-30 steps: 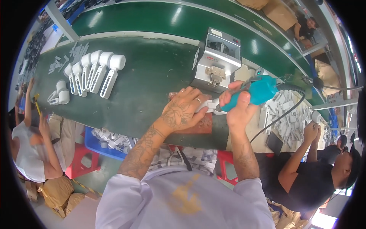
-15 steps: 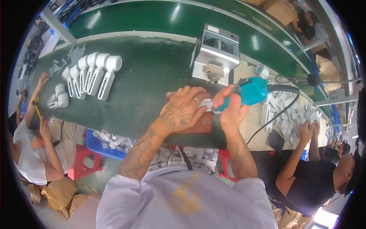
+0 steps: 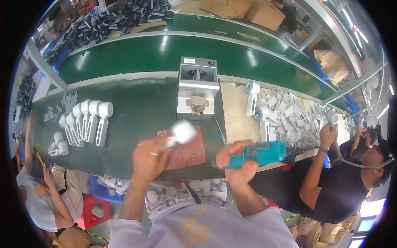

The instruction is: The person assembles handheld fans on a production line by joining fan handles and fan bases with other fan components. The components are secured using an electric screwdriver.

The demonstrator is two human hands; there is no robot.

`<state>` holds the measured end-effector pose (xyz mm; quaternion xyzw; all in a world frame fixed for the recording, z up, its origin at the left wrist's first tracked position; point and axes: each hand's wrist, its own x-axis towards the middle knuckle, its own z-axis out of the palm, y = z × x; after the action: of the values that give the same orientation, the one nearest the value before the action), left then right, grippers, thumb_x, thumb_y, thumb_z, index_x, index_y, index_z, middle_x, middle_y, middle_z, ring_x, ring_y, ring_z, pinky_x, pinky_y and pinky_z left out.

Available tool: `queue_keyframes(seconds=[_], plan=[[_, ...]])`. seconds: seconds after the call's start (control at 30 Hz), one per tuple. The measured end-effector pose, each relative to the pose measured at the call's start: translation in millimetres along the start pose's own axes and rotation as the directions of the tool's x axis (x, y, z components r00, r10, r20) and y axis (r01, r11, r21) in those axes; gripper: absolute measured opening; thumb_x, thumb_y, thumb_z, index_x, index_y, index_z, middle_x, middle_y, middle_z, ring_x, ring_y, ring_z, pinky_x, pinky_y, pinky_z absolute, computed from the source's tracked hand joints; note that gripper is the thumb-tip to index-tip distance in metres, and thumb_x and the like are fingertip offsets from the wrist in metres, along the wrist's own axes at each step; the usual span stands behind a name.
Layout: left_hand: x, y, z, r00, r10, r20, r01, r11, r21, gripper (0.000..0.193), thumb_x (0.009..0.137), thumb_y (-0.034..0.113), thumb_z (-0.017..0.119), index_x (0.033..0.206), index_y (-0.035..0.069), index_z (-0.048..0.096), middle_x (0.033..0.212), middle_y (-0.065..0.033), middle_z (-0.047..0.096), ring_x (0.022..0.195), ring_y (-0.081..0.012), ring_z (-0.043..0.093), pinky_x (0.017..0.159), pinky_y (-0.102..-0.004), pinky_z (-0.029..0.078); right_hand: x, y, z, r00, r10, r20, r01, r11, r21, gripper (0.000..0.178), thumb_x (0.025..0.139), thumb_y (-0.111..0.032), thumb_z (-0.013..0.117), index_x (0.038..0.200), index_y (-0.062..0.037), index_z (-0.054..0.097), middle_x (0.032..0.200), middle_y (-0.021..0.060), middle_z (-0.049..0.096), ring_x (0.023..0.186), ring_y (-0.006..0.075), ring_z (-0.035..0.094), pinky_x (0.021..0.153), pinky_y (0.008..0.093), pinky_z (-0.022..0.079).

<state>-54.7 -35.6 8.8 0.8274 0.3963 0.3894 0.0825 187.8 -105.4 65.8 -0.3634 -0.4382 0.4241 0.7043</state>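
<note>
My left hand (image 3: 149, 160) is closed on a white handheld fan (image 3: 183, 131) with a round head, blurred by motion, over a red mat (image 3: 188, 155). Its handle is mostly hidden by my fingers. In my right hand (image 3: 240, 165) is a teal electric screwdriver (image 3: 266, 153), lying nearly level, tip toward the left and cord running off to the right. The screwdriver is apart from the fan. Beyond the mat stands a metal machine (image 3: 197, 93) with an opening in its top.
White fans (image 3: 89, 120) lie in a row at left, near thin strips (image 3: 69, 101). A heap of white parts (image 3: 289, 113) covers the right side, beside a thin blue-handled screwdriver (image 3: 220, 130). Co-workers sit on both sides. A blue bin (image 3: 99, 191) stands below the table's front edge.
My left hand has lifted the fan off the mat. My right hand has drawn the electric screwdriver away from it. The whole view has shifted, showing more of the far side.
</note>
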Motion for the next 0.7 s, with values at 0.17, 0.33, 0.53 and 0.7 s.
queue_keyframes(seconds=[0.17, 0.33, 0.53, 0.7], plan=[[-30.0, -74.8, -44.8, 0.932, -0.324, -0.162, 0.357, 0.898, 0.258, 0.034, 0.094, 0.004, 0.064, 0.128, 0.006, 0.063, 0.118, -0.0181, 0.065, 0.105, -0.0394, 0.064, 0.091, -0.0460, 0.052, -24.3, 5.8, -22.3, 0.998, 0.029, -0.048, -0.030, 0.999, -0.026, 0.075, 0.088, -0.072, 0.063, 0.104, 0.0000, 0.051, 0.068, 0.0089, 0.055, 0.057, 0.0219, 0.056, 0.051, 0.0368, 0.046], [-15.5, -106.4, -63.8, 0.931, -0.224, -0.290, 0.361, 0.696, 0.620, 0.033, 0.097, 0.009, 0.061, 0.129, 0.002, 0.062, 0.124, -0.0199, 0.064, 0.116, -0.0421, 0.059, 0.101, -0.0503, 0.046, -36.7, 2.9, -43.3, 0.992, 0.057, -0.111, -0.064, 0.996, -0.056, 0.074, 0.088, -0.066, 0.069, 0.107, 0.0045, 0.053, 0.071, 0.0107, 0.059, 0.062, 0.0215, 0.059, 0.057, 0.0366, 0.049], [96.8, 64.7, 42.0, 0.994, -0.105, 0.042, 0.110, 0.981, -0.160, 0.039, 0.091, 0.024, 0.072, 0.123, 0.003, 0.064, 0.122, -0.0183, 0.065, 0.115, -0.0372, 0.061, 0.099, -0.0457, 0.049, -43.7, 0.3, -56.4, 0.988, 0.068, -0.140, -0.076, 0.996, -0.050, 0.074, 0.084, -0.061, 0.077, 0.110, 0.0057, 0.058, 0.078, 0.0087, 0.061, 0.070, 0.0180, 0.063, 0.062, 0.0312, 0.050], [190.0, 106.3, 226.4, 0.978, -0.075, 0.194, 0.158, 0.873, -0.461, 0.043, 0.092, 0.031, 0.071, 0.119, 0.001, 0.060, 0.112, -0.0200, 0.065, 0.105, -0.0347, 0.065, 0.093, -0.0413, 0.053, -50.9, -13.5, -65.2, 0.987, 0.068, -0.147, -0.084, 0.990, -0.111, 0.075, 0.084, -0.062, 0.077, 0.111, 0.0060, 0.058, 0.078, 0.0083, 0.061, 0.070, 0.0173, 0.063, 0.063, 0.0307, 0.050]])
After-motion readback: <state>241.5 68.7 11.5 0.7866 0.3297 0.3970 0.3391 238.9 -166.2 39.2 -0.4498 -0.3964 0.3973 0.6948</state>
